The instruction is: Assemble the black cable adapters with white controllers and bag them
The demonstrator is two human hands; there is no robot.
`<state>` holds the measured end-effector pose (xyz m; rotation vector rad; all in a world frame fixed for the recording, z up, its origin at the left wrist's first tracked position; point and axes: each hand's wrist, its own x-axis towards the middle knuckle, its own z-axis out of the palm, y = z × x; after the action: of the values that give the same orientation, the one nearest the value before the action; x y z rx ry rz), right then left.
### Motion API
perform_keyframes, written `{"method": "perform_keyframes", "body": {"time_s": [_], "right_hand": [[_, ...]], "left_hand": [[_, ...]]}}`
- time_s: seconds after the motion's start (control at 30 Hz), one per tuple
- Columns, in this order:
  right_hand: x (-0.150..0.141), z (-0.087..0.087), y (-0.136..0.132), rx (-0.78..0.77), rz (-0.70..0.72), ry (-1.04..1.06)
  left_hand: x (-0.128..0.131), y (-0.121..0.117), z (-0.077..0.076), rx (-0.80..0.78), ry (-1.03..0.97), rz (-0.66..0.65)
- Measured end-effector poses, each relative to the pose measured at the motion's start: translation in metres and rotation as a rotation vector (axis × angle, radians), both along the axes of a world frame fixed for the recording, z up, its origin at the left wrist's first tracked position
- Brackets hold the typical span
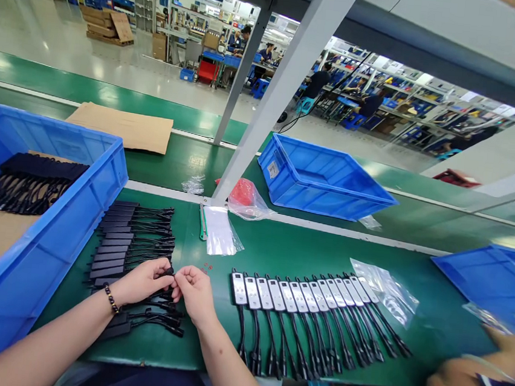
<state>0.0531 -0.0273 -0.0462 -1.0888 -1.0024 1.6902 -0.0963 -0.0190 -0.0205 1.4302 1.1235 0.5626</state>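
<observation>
My left hand (146,280) is closed on a black cable connector (170,272), the end of a lead on one of the black boxes. Fingertips of my right hand (197,293) are pinched together right at that connector; whatever they hold is too small or hidden to make out. Under and around my left hand lies a column of black boxes with cables (116,246), their leads pointing right. A few tiny red rings (207,267) lie on the green table just beyond my right hand.
On the right is a row of grey-faced devices with black cables (295,297). Blue bins (74,200) stand left, behind and right. A metal post (286,86) rises near a bag of red pieces (243,193), a cutter (204,221) and clear bags (223,232). A co-worker's arm (476,378) reaches in.
</observation>
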Motion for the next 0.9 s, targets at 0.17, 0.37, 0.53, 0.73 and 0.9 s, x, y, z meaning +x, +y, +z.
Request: {"method": "perform_keyframes", "body": {"time_s": [0.17,0.37,0.53,0.73,0.9], "right_hand": [[-0.004,0.001,-0.001,-0.058,0.049,0.042],[-0.006,0.004,0.002,-0.24,0.167,0.215],[-0.004,0.0,0.007,-0.293,0.025,0.328],[0.003,-0.002,0.022,-0.291,-0.218,0.357],[0.013,-0.001,0.031,-0.299,-0.201,0.326]], "left_hand": [[-0.002,0.001,0.001,0.008,0.037,-0.002],[-0.005,0.002,0.006,-0.003,0.023,-0.047],[-0.003,0.004,0.012,0.009,0.034,-0.037],[-0.005,0.014,0.007,0.033,0.166,-0.056],[-0.008,0.023,-0.009,0.03,0.203,-0.043]]}}
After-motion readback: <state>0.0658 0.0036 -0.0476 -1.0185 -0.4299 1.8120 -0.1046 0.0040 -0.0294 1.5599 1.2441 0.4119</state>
